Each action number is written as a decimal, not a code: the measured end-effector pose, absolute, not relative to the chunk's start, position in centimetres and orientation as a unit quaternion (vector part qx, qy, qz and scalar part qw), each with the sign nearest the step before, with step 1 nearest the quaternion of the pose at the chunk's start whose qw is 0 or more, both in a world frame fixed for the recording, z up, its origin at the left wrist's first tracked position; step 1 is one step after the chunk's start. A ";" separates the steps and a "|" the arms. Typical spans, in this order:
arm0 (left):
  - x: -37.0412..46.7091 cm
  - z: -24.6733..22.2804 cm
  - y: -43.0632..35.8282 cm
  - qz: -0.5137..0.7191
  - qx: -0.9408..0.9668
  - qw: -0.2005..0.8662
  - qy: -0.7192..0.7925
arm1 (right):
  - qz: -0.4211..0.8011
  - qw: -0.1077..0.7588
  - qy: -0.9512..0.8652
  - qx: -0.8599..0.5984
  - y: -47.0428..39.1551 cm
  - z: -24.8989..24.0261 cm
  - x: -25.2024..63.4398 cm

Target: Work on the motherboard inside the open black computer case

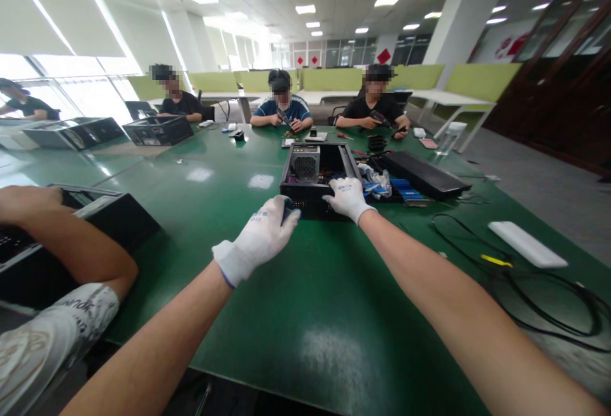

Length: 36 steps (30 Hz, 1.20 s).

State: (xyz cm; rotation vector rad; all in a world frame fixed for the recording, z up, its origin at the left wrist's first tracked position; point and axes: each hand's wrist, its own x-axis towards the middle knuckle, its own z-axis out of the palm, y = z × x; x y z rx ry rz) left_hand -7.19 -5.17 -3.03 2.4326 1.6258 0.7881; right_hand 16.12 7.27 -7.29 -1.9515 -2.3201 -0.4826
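Note:
A black computer case (312,210) lies on the green table in front of me, its open side up. Inside it a grey power supply unit (306,166) with a perforated grille shows at the left, with wires beside it. My left hand (262,233), in a white glove, is at the near left corner of the case, thumb and fingers curled around it. My right hand (348,197), gloved likewise, grips the near wall towards the right, fingers over the top edge and thumb on the outer face.
Right of the case lie white-and-blue gloves (376,180), a blue part (407,191) and a black panel (422,173). Black cables (534,301) and a white bar (527,244) lie nearer. At left, a co-worker's arm (90,231) reaches over another case (128,219). Several people sit across the table.

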 end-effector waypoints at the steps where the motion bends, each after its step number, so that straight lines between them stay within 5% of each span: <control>1: -7.2 -2.8 -4.9 0.269 0.803 0.049 0.530 | -0.159 0.039 -0.757 -0.632 6.0 -7.4 16.1; 9: -4.3 -0.5 -4.0 0.233 0.833 0.024 0.502 | -0.158 0.080 -0.776 -0.605 -8.2 -8.6 15.8; 18: 0.3 -3.1 -4.7 -0.104 0.892 0.029 0.439 | -0.109 0.138 -0.792 -0.584 -23.0 -9.3 16.6; 36: 3.1 -8.6 -4.9 -0.260 0.877 0.046 0.401 | -0.089 0.234 -0.794 -0.554 -29.1 -9.6 17.6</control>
